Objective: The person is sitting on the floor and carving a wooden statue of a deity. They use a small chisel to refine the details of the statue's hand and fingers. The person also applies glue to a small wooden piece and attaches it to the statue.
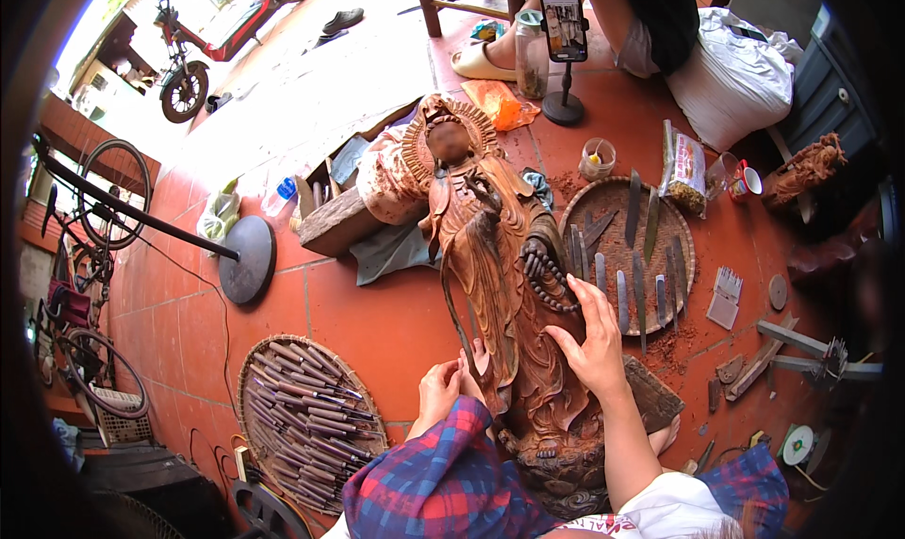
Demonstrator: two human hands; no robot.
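A carved brown wooden statue (509, 285) of a robed figure lies face up before me, its head at the far end. It has a ridged halo (476, 120), a string of carved beads (547, 280) and a long thin staff (454, 303) along its left side. My left hand (438, 395) is at the staff's lower end, fingers curled together; whatever they pinch is hidden. My right hand (594, 341) lies along the statue's right side, just below the beads. Its thumb and fingers are apart, with nothing held.
A round basket of several wooden-handled carving tools (306, 416) stands at left. Files and blades (633, 256) lie in a woven tray (693, 256) at right. A wooden block (339, 223) and cloth bundle (388, 176) support the statue's head. Beyond stands a phone on a stand (564, 106).
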